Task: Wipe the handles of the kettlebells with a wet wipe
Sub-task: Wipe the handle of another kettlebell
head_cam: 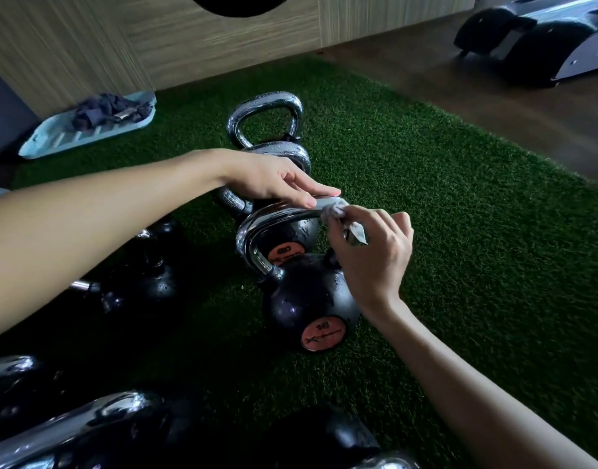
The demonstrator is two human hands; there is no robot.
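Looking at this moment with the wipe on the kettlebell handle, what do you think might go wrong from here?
1. The wet wipe is bunched small in the right hand, so it may miss the underside of the chrome handle.
2. The left hand rests its bare fingers on the same handle and may re-soil the wiped metal.
3. The neighbouring kettlebell stands close behind, so knuckles could knock it.
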